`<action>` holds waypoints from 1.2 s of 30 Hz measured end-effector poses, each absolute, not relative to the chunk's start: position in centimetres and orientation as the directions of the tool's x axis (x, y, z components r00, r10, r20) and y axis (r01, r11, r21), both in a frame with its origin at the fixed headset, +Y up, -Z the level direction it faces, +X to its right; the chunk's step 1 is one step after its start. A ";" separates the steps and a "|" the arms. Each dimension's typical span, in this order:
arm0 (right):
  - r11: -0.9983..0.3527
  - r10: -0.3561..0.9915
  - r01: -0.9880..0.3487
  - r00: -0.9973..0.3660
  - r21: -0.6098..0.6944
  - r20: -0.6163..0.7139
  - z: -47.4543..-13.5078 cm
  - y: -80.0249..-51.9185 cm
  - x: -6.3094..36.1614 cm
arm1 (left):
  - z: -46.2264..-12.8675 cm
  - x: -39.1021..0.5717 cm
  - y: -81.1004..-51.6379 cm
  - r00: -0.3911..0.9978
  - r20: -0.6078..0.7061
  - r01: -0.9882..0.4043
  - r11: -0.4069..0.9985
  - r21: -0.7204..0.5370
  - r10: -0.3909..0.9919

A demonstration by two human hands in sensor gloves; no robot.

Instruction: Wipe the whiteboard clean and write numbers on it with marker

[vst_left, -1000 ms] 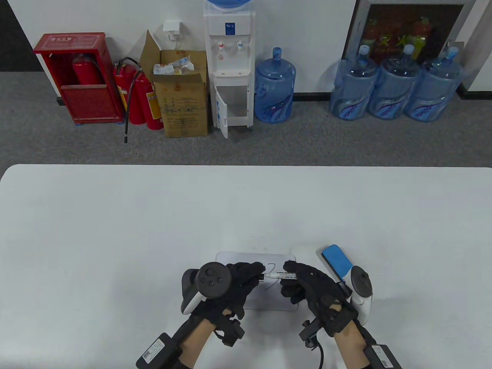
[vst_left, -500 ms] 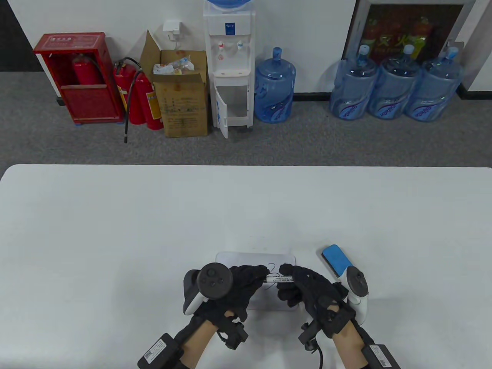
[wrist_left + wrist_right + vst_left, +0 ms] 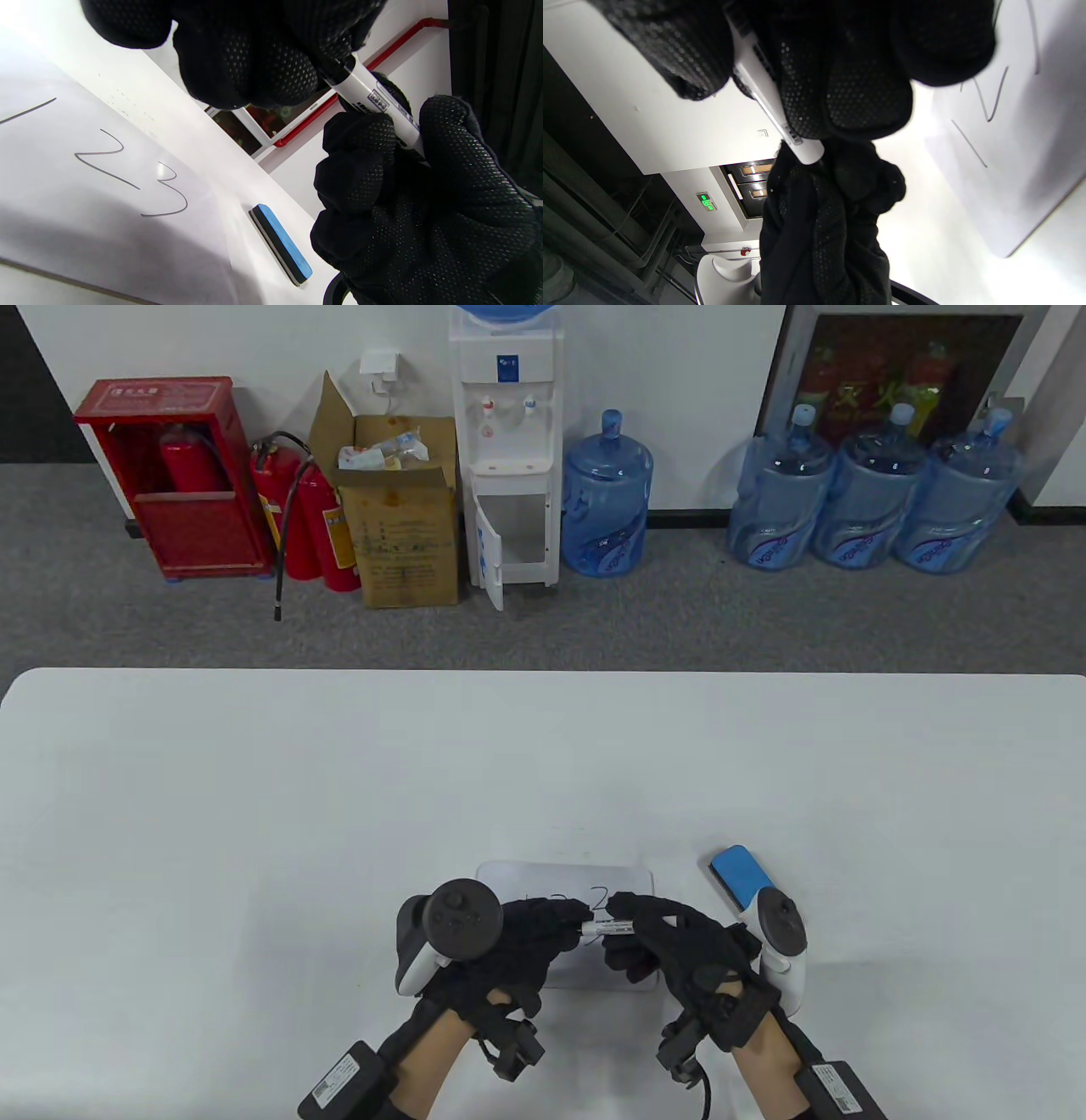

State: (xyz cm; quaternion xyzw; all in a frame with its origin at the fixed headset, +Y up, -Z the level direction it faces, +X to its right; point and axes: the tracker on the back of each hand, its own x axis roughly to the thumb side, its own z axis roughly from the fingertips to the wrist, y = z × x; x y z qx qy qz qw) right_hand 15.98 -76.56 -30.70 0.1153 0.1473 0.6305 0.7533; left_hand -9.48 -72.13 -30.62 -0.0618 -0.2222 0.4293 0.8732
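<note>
Three handwritten digits, 1, 2, 3, already mark the small white rectangular whiteboard [image 3: 567, 875]; both hands' fingers grip the white marker [image 3: 609, 928], apparently recapping.

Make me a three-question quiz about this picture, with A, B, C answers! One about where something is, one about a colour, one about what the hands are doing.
1. Where is the eraser?
A. right of the whiteboard
B. on the whiteboard
C. in a hand

2. What colour is the eraser's top?
A. red
B. blue
C. green

3. What holds the marker?
A. nothing
B. left hand only
C. both hands

Answers: 1 A, it lies on the table beside the board. 2 B, its top shows blue. 3 C, the right hand grips the barrel and the left pinches the end.
</note>
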 end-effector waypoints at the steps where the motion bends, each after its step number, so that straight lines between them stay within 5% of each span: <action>1: 0.177 0.984 -0.920 0.157 0.349 -0.086 -30.7 -76.7 16.0 | -30.6 -9.4 -72.1 0.554 0.335 -0.707 0.643 -0.293 0.762; 12: 0.133 0.989 -0.988 0.128 0.072 -0.067 -30.6 -76.8 20.7 | -31.7 -12.7 -71.9 0.747 0.220 -0.606 0.779 -0.162 0.627; 17: -0.132 0.990 -0.991 -0.132 -0.005 -0.044 -30.8 -76.4 24.4 | -33.2 -17.7 -71.9 0.899 0.053 -0.430 0.900 -0.074 0.434; 21: -0.162 0.986 -0.986 -0.160 -0.046 -0.049 -30.9 -76.4 25.7 | -33.9 -21.3 -72.3 0.951 -0.083 -0.302 0.953 -0.032 0.299; 29: -0.152 0.986 -0.987 -0.148 -0.044 -0.074 -30.8 -76.3 26.1 | -34.4 -25.6 -75.3 0.959 -0.275 -0.097 0.993 -0.075 0.073; 36: -0.144 0.986 -0.989 -0.140 -0.043 -0.088 -30.8 -76.4 26.3 | -35.0 -25.4 -76.4 0.960 -0.225 0.119 0.968 -0.219 -0.169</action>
